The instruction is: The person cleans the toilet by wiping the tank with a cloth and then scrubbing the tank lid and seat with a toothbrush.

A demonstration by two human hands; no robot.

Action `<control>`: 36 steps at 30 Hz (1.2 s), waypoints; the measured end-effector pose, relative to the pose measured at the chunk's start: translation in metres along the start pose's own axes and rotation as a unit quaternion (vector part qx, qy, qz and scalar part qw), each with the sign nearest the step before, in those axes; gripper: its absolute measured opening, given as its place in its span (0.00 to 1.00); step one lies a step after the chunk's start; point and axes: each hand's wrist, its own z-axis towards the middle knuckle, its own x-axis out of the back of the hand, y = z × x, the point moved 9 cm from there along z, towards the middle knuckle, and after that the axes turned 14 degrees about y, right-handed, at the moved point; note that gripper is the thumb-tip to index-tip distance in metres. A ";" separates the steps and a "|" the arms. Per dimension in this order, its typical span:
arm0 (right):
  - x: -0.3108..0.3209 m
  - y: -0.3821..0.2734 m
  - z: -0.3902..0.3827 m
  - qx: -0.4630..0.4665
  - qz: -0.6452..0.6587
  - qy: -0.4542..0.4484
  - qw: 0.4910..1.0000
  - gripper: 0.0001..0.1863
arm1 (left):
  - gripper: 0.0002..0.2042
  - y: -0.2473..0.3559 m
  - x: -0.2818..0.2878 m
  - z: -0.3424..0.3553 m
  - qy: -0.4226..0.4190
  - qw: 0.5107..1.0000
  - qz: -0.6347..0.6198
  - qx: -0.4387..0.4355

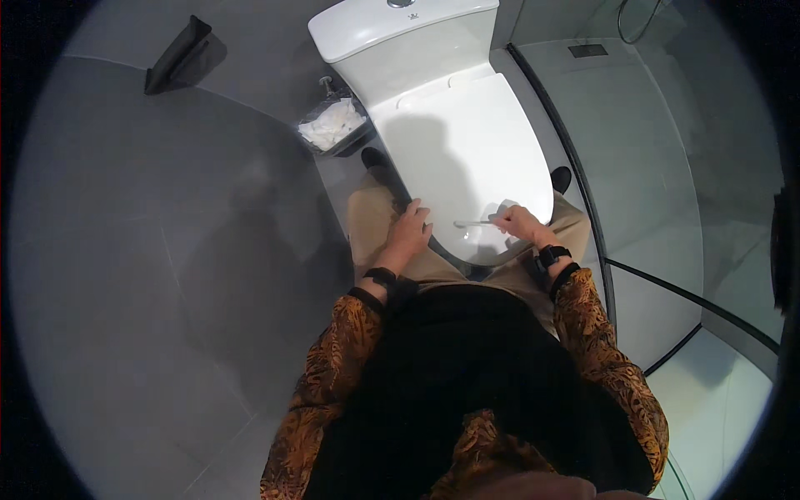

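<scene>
A white toilet lid (475, 142) is down in front of me. My right hand (521, 223) is closed around one end of a slim pale tool (471, 223), shaped like a toothbrush. It lies level just over or on the lid's near part; I cannot tell whether its tip touches. By the lid's left edge, my left hand (408, 232) has its fingers partly bent and apart, with nothing seen in them. Whether those fingertips press on the lid is unclear.
The cistern (408, 42) rises behind the lid. Left of the toilet stands a bin (354, 137) with crumpled white paper (332, 122). A dark-framed glass shower screen (575, 158) runs along the right. A dark grey fixture (177, 57) juts out at the upper left.
</scene>
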 end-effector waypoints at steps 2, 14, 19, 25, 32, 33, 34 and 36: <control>-0.006 -0.003 -0.001 0.019 0.009 0.002 1.000 0.26 | 0.17 -0.001 0.000 0.000 0.006 1.000 -0.005 -0.005; 0.030 0.019 0.014 -0.067 0.030 0.095 0.993 0.23 | 0.17 -0.006 -0.006 -0.002 -0.005 1.000 0.008 0.002; -0.001 0.003 0.003 -0.020 0.000 0.021 1.000 0.23 | 0.17 -0.003 -0.003 -0.003 -0.010 1.000 0.005 0.000; 0.057 0.027 0.019 -0.070 0.037 0.156 0.985 0.26 | 0.16 0.000 -0.002 -0.001 -0.016 1.000 0.007 0.004; 0.012 0.017 0.017 -0.037 0.045 0.110 0.992 0.26 | 0.16 -0.002 -0.001 -0.002 0.000 1.000 0.008 0.002; 0.002 0.006 0.012 -0.029 0.050 0.086 0.995 0.24 | 0.16 -0.002 0.000 -0.002 -0.006 1.000 0.012 0.013; -0.005 -0.004 0.009 -0.021 0.055 0.062 0.996 0.23 | 0.16 -0.002 0.002 0.000 -0.006 1.000 0.014 0.016; -0.003 -0.004 0.009 -0.024 0.052 0.061 0.997 0.23 | 0.18 0.003 -0.003 0.001 -0.044 0.999 0.021 -0.001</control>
